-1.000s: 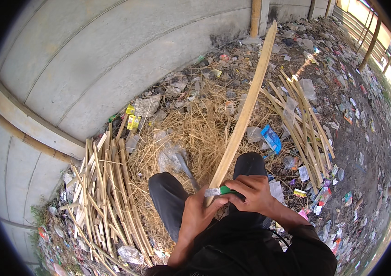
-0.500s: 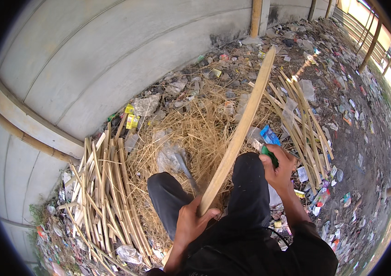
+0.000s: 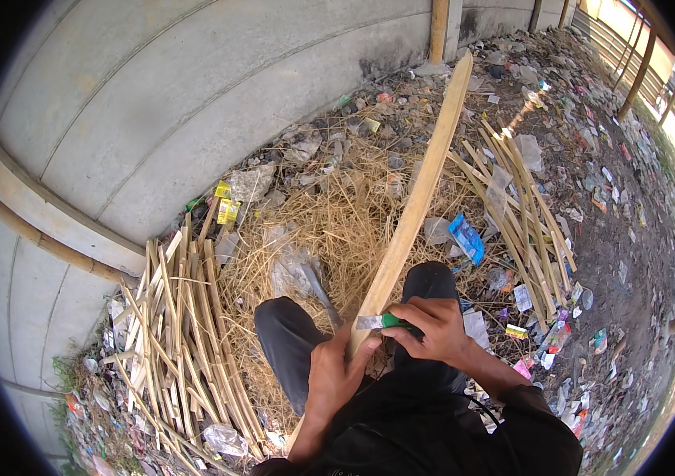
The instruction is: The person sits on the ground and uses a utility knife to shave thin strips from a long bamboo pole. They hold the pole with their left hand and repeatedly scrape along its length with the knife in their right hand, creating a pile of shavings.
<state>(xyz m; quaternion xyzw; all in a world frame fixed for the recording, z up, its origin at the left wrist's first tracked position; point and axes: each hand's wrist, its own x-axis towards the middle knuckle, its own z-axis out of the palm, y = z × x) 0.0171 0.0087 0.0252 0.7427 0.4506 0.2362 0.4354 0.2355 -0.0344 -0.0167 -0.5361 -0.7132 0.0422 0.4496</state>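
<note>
A long, pale bamboo strip (image 3: 422, 194) slants up and away from my lap. Its near part is gripped by my left hand (image 3: 336, 373), thumb along the side. My right hand (image 3: 435, 327) is closed round the green handle of a knife (image 3: 371, 322). The short, broad blade lies across the strip just beyond my left thumb, touching or very near it. Both my knees are bent in dark trousers, with the strip passing between them. A second blade-like tool (image 3: 317, 289) lies on the shavings by my left knee, partly under clear plastic.
Many split bamboo strips (image 3: 186, 341) are piled on the left; a smaller bundle (image 3: 518, 222) lies on the right. Straw-like shavings (image 3: 345, 214) cover the ground ahead. A grey concrete wall (image 3: 218, 95) runs along the left and far side. Litter, including a blue wrapper (image 3: 467, 239), is scattered about.
My right hand has moved left and down, bringing the knife from beside my right knee onto the strip. The strip's far end has swung slightly up and left.
</note>
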